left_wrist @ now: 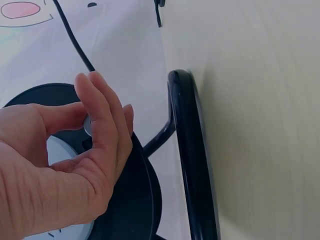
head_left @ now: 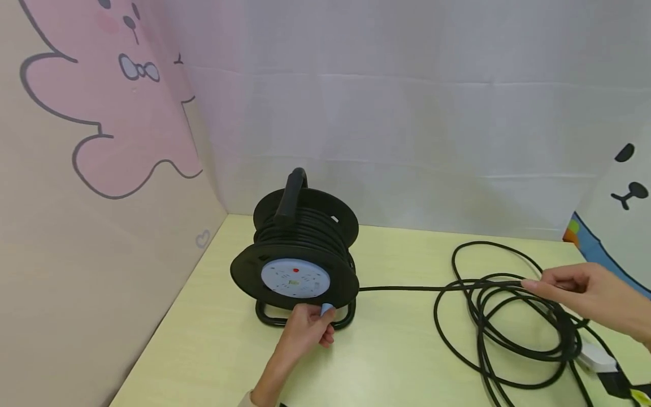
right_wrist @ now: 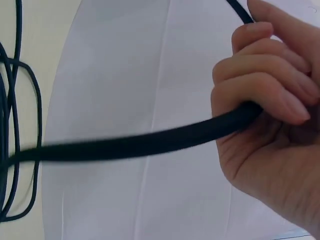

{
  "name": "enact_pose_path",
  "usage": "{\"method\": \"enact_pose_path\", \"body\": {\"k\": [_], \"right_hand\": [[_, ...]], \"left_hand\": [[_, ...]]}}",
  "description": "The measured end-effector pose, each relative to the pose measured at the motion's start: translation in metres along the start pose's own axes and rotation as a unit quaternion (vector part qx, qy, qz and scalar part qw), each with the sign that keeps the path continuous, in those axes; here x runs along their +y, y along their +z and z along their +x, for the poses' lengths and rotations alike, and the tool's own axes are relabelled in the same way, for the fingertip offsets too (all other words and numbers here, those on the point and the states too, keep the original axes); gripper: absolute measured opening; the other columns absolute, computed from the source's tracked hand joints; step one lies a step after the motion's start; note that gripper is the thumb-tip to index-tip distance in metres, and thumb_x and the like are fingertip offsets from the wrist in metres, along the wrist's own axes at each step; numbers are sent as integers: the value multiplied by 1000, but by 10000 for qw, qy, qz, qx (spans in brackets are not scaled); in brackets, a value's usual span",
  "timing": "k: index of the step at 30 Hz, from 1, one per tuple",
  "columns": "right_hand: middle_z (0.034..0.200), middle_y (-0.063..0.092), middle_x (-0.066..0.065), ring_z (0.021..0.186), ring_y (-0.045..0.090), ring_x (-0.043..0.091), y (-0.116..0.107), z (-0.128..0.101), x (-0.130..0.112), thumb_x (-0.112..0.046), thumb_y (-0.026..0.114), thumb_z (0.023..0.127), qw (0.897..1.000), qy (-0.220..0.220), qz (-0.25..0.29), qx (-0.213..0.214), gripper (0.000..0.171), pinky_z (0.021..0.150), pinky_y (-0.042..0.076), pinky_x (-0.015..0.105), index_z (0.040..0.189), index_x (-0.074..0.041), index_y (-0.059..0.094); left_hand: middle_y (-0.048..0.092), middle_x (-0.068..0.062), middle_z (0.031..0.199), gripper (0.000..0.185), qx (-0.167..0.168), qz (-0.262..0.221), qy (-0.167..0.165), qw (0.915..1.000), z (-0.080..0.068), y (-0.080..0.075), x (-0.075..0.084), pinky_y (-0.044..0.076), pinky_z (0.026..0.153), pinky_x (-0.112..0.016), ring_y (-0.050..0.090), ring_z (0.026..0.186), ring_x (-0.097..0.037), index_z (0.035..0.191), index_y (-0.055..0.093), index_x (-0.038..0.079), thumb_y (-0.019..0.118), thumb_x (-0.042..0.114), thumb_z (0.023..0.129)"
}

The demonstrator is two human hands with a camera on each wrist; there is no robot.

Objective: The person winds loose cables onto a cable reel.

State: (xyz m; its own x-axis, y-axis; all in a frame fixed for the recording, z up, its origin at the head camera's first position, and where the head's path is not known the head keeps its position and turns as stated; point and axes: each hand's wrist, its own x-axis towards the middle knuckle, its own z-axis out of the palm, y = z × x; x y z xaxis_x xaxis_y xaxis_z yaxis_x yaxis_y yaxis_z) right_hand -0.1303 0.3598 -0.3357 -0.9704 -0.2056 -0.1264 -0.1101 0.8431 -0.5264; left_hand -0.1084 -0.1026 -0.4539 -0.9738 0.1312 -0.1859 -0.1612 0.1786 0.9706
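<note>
A black cable reel (head_left: 243, 271) with a pale round socket face (head_left: 295, 278) stands upright on the table, cable wound round its drum. My left hand (head_left: 303, 333) pinches the small pale winding knob (head_left: 327, 308) at the lower edge of the reel's front disc, between thumb and fingers. In the left wrist view the knob (left_wrist: 88, 125) is mostly covered by the fingers. From the reel, a black cable (head_left: 402, 288) runs right to my right hand (head_left: 592, 294), which holds it. The right wrist view shows the cable (right_wrist: 135, 147) passing through the curled fingers.
Loose coils of cable (head_left: 483, 339) lie on the table at the right, below my right hand. A white-and-black piece (head_left: 596, 357) lies beside them. The reel stands on a black tube frame (head_left: 272, 322). A printed cloth wall (head_left: 152, 254) rises at the left, a plain curtain (head_left: 407, 141) behind.
</note>
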Motion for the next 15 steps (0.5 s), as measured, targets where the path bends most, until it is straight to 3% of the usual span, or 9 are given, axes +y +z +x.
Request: {"method": "enact_pose_path", "body": {"k": [5, 11, 15], "right_hand": [[59, 24, -7, 51, 28, 9, -2, -2, 17, -30, 63, 104, 9995, -158, -150, 230, 38, 51, 23, 29, 70, -14, 56], [59, 19, -5, 49, 20, 7, 1, -6, 59, -22, 65, 103, 9918, -99, -224, 1255, 47, 46, 17, 30, 62, -8, 46], [55, 23, -7, 47, 20, 7, 7, -11, 86, -21, 63, 104, 9834, -51, -518, 1739, 48, 42, 17, 29, 59, -11, 48]], "left_hand": [[67, -5, 67, 30, 27, 30, -105, 9999, 0, -5, -5, 60, 55, -30, 66, 55, -13, 95, 68, -13, 63, 16, 101], [67, -5, 68, 30, 116, 73, -217, 9997, -1, -14, -10, 61, 57, -33, 66, 57, -13, 94, 68, -13, 63, 16, 101], [65, -5, 68, 31, 275, 66, -373, 9989, -3, -25, -15, 61, 57, -32, 66, 56, -13, 92, 67, -13, 63, 16, 101]]}}
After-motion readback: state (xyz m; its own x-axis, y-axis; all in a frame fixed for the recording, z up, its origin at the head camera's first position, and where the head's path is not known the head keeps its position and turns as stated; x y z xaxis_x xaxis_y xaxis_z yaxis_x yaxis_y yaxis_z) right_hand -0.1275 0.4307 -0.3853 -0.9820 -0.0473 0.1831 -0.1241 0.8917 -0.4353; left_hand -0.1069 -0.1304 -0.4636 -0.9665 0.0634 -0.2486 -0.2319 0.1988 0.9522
